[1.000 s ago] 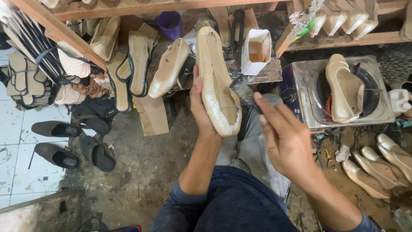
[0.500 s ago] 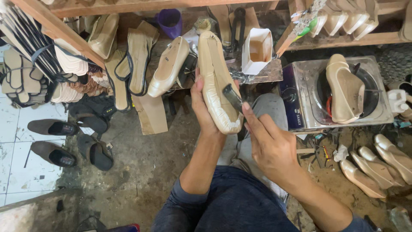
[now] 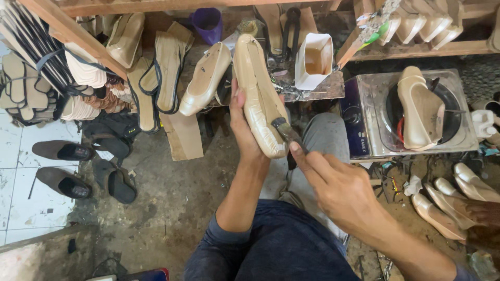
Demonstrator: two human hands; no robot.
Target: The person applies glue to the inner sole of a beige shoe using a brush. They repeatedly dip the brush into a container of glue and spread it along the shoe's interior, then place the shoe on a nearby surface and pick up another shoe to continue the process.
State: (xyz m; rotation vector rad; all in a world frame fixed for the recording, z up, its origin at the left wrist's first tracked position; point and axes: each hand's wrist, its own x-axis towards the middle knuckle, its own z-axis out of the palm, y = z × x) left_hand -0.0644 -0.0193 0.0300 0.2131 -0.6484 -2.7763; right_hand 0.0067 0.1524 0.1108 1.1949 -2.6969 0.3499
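Since a second ago my right hand (image 3: 344, 190) has come in from open air on the right, and the brush (image 3: 285, 131) it pinches now sits with its bristles touching the near end of the shoe (image 3: 256, 93). My left hand (image 3: 244, 130) has stayed where it was, wrapped round the shoe from the left side and underneath, holding it sole up and pointing away from me over my knees. So the hands are close together but on different things: left clamped on the shoe, right closed on the brush handle with the forefinger laid along it.

To do this stroke well, I think I should keep the shoe steady and tilted so the pale sole faces me, and draw the brush along its length in even passes, working the edges without letting anything run onto the upper. The white carton (image 3: 315, 60) on the far bench looks like where the brush gets loaded; it holds a brownish liquid, so I'd take little at a time.

Some things I can't make out. Most of the brush handle is hidden inside my right fist. The upper of the shoe is turned away, and my left fingers are behind it. Whether the sole is already wet or coated I can't tell. A second pale shoe (image 3: 205, 78) lies on the bench just left of mine, and another shoe (image 3: 422, 112) rests on the metal box (image 3: 367, 114) to the right; what that box does is unclear.
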